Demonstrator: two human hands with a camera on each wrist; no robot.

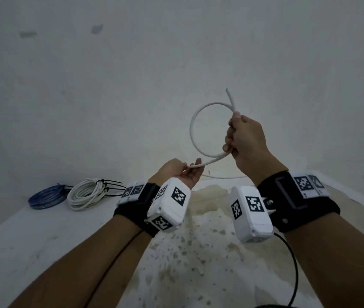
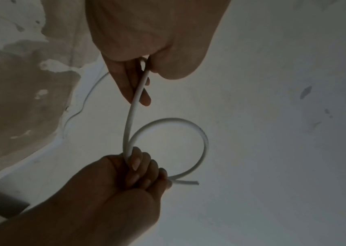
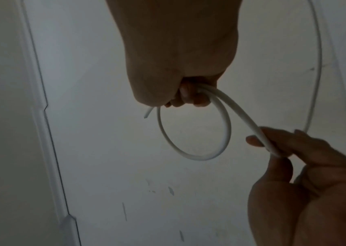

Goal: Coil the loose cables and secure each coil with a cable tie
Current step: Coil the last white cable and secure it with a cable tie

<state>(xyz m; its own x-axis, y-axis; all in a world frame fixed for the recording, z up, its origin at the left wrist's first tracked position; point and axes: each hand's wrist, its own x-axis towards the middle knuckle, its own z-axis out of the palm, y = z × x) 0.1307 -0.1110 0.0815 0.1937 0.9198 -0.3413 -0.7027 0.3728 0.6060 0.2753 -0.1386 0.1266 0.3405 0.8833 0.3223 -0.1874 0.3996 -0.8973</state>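
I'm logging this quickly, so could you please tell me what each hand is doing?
Left hand: pinches the white cable.
Right hand: grips the cable's first loop.

Not much else going on here tbh. There's a big brownish stain (image 1: 207, 201) in the middle of the white table (image 1: 21, 241), patchy and sort of peeling-looking. Nearer the camera than the stain it breaks up into a scatter of little brown specks (image 1: 187, 241). The left wrist view catches the same stain (image 2: 20, 99), with pale chips showing through it. Behind the stain is a plain white wall (image 1: 198, 52), pretty dim. Way up and to the left of the stain the wall has two dark smudges (image 1: 97, 29), one a bit lower and further left (image 1: 28, 34).
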